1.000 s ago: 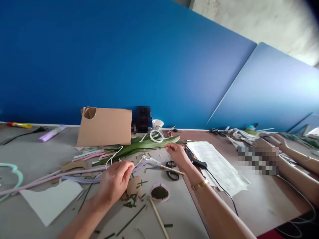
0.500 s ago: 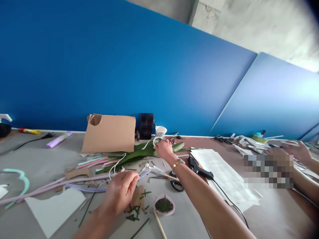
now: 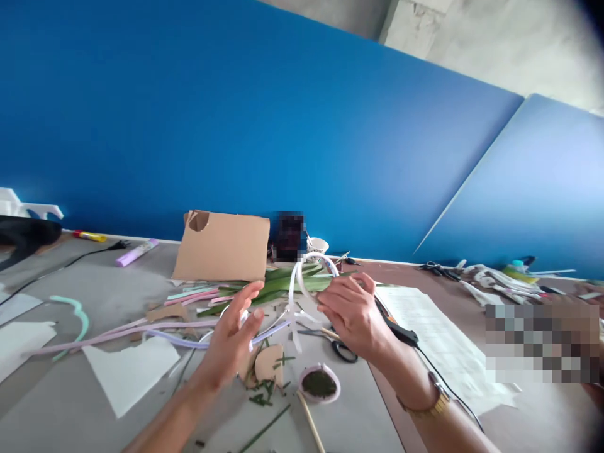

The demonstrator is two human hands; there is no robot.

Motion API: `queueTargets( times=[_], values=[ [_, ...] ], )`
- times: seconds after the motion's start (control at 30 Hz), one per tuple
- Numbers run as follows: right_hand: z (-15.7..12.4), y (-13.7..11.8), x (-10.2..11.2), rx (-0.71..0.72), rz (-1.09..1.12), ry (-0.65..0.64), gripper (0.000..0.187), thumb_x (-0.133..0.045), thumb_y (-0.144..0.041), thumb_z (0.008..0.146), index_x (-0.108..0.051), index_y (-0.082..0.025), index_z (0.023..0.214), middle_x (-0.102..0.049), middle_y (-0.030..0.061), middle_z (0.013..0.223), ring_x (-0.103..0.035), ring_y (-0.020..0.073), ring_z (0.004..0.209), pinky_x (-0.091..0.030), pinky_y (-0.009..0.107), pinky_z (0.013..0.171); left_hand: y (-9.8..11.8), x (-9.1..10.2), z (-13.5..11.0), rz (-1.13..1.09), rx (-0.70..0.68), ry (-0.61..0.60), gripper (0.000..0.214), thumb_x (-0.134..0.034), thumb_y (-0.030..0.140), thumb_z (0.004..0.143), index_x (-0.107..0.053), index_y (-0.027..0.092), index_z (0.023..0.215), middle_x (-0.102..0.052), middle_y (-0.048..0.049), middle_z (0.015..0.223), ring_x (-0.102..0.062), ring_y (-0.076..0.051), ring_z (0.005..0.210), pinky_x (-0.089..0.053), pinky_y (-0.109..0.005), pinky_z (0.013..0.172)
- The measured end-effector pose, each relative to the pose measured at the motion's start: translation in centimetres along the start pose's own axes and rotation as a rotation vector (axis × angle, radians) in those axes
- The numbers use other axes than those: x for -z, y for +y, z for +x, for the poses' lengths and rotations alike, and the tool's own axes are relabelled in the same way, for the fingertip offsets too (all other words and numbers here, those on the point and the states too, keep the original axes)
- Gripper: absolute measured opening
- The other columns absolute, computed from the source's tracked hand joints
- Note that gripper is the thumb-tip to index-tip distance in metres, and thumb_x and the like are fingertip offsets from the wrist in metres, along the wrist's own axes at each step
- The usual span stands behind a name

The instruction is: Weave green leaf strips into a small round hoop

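My right hand point(image 3: 356, 314) is closed on a thin ring-shaped roll of white tape point(image 3: 319, 257), raised above the table. A loose strip hangs down from its left side. Opposite it, my left hand point(image 3: 230, 336) has its thumb and fingers apart, with no object gripped between them. Long green leaves point(image 3: 278, 287) lie behind the hands. Between my wrists are a brown cardboard piece point(image 3: 270, 365) with green clippings and a small dish point(image 3: 338, 385) of dark green bits. Black-handled scissors point(image 3: 346, 352) lie partly beneath my right hand.
A cardboard sheet point(image 3: 226, 245) leans on the blue partition point(image 3: 212, 126), near a paper cup point(image 3: 319, 244). A corded black glue gun point(image 3: 403, 333) rests by printed sheets point(image 3: 443, 340). Pastel strips and white paper point(image 3: 132, 371) lie left. A co-worker's blurred-out hands are at right.
My right hand has drawn back from the leaves and lifted the white tape roll toward me. My left hand's fingers have gone from pinched to spread. The view has shifted slightly left.
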State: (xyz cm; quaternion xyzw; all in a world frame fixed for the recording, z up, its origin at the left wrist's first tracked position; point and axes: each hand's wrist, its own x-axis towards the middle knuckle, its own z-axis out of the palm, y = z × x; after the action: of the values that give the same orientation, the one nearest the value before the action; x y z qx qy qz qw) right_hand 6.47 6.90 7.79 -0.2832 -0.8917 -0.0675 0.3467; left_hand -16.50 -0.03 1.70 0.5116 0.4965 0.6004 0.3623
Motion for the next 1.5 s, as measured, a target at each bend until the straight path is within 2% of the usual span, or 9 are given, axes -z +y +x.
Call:
queueTargets(
  times=[0.13,0.3,0.5,0.73,0.87,1.0,1.17,1.33,1.5],
  values=[
    [-1.0,-1.5,-1.2,0.091,-0.091,-0.028,0.017,-0.053,-0.009,0.086,-0.064,-0.021,0.082,-0.068,0.0000,0.078,-0.057,0.0180,0.089,-0.023,0.040,0.092,0.7,-1.0,-0.1,-0.358,0.174,-0.128,0.041,-0.059,0.046,0.084,-0.061,0.022,0.117,-0.067,-0.0087,0.115,-0.055,-0.026,0.116,-0.037,-0.040,0.101],
    [-0.8,-2.0,-1.8,0.110,-0.170,-0.058,0.020,-0.051,-0.005,0.085,-0.062,-0.021,0.080,-0.064,-0.0010,0.071,-0.055,0.0172,0.088,-0.022,0.040,0.091,1.1,-1.7,0.1,-0.447,0.282,-0.037,0.021,-0.075,0.036,0.071,-0.067,0.017,0.077,-0.065,0.0001,0.069,-0.057,-0.014,0.072,-0.042,-0.028,0.077],
    [-0.9,-1.6,-1.7,-0.001,-0.193,0.022,0.018,-0.051,-0.011,0.087,-0.063,-0.021,0.078,-0.066,0.0002,0.073,-0.056,0.0178,0.084,-0.023,0.040,0.091,0.8,-1.4,0.2,-0.567,0.405,-0.109,0.022,-0.078,0.032,0.068,-0.064,0.016,0.072,-0.062,0.0009,0.063,-0.054,-0.012,0.067,-0.041,-0.027,0.074],
    [-2.5,-0.6,-2.4,-0.097,-0.176,0.020,0.019,-0.049,-0.014,0.090,-0.066,-0.020,0.082,-0.068,0.0031,0.077,-0.056,0.0188,0.084,-0.025,0.037,0.087,0.4,-1.7,0.0,-0.457,0.463,-0.095,0.023,-0.074,0.033,0.070,-0.063,0.016,0.081,-0.061,0.0013,0.061,-0.053,-0.012,0.064,-0.042,-0.025,0.068],
    [-3.3,-0.3,-2.9,-0.118,-0.184,0.006,0.018,-0.051,-0.015,0.089,-0.065,-0.020,0.079,-0.066,0.0023,0.073,-0.055,0.0178,0.082,-0.023,0.037,0.087,0.7,-1.6,0.0,-0.163,0.327,-0.098,0.029,-0.062,0.038,0.079,-0.060,0.018,0.100,-0.058,0.0033,0.062,-0.053,-0.013,0.065,-0.042,-0.027,0.070],
    [-3.5,-0.5,-3.2,-0.126,-0.180,-0.035,0.019,-0.051,-0.014,0.088,-0.064,-0.020,0.075,-0.064,0.0022,0.070,-0.052,0.0176,0.080,-0.023,0.036,0.084,0.5,-1.5,0.0,0.260,0.140,-0.115,0.028,-0.054,0.043,0.083,-0.058,0.019,0.098,-0.053,0.0044,0.062,-0.052,-0.014,0.061,-0.041,-0.025,0.062],
    [-3.6,-0.8,-3.6,-0.130,-0.178,-0.054,0.018,-0.052,-0.014,0.086,-0.063,-0.020,0.073,-0.062,0.0008,0.066,-0.052,0.0178,0.078,-0.022,0.039,0.087,-0.5,-1.0,0.2,0.640,-0.031,-0.015,0.017,-0.055,0.034,0.081,-0.056,0.022,0.093,-0.051,0.0061,0.060,-0.049,-0.013,0.054,-0.037,-0.023,0.055],
    [-3.7,-0.9,-4.2,-0.154,-0.159,-0.117,0.021,-0.052,-0.017,0.087,-0.062,-0.019,0.069,-0.064,0.0025,0.068,-0.053,0.0188,0.080,-0.024,0.039,0.088,-0.6,-0.6,0.4,0.761,-0.130,-0.015,0.013,-0.047,0.026,0.085,-0.057,0.022,0.079,-0.061,0.0026,0.062,-0.053,-0.014,0.054,-0.036,-0.024,0.056],
    [-3.7,-0.5,-4.6,-0.229,-0.024,-0.125,0.013,-0.057,-0.024,0.088,-0.069,-0.021,0.084,-0.071,0.0037,0.090,-0.058,0.0201,0.088,-0.021,0.043,0.095,-0.7,-1.0,0.5,0.743,-0.195,-0.060,0.016,-0.049,0.024,0.084,-0.061,0.022,0.073,-0.061,-0.0007,0.068,-0.056,-0.017,0.063,-0.038,-0.027,0.064]
  ],
)
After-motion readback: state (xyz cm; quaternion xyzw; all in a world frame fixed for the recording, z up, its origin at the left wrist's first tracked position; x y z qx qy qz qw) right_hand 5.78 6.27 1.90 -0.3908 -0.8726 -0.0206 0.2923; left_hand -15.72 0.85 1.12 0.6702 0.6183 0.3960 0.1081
